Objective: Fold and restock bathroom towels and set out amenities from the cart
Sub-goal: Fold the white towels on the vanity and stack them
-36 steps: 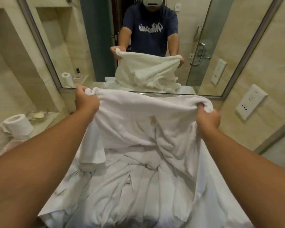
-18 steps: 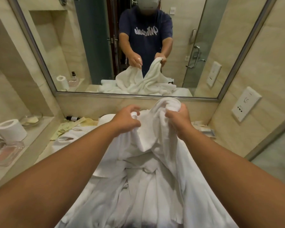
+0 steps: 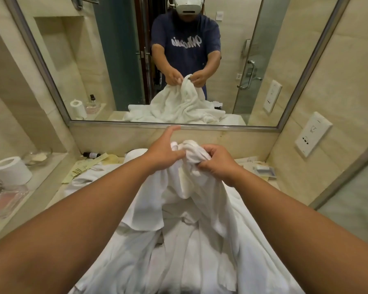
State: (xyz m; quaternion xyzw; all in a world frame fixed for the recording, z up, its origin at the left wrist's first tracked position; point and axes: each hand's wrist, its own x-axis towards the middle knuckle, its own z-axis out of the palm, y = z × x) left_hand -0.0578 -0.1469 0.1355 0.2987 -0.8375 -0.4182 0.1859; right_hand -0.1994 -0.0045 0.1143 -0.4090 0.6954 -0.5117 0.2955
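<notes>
A large white towel [image 3: 179,230] hangs from my hands and spreads in crumpled folds over the counter below. Its upper corners are bunched together in front of the mirror. My right hand [image 3: 218,164] grips that bunch with curled fingers. Close against it on the left, my left hand [image 3: 163,150] pinches the cloth under its thumb, while its index finger sticks out straight towards the mirror. The mirror shows both hands on the same raised towel end. No cart is in view.
On the left ledge stand a toilet paper roll [image 3: 9,170], a glass tray [image 3: 6,200] and a glass dish [image 3: 36,158]. A small dark bottle [image 3: 91,154] and paper cards [image 3: 89,166] lie by the back wall. Packets [image 3: 261,170] sit at the right; a wall socket [image 3: 312,134] is above.
My hands, a second ago wide apart with the towel edge stretched between them, have come together at the middle. The towel's corners are now bunched, and my left index finger has lifted.
</notes>
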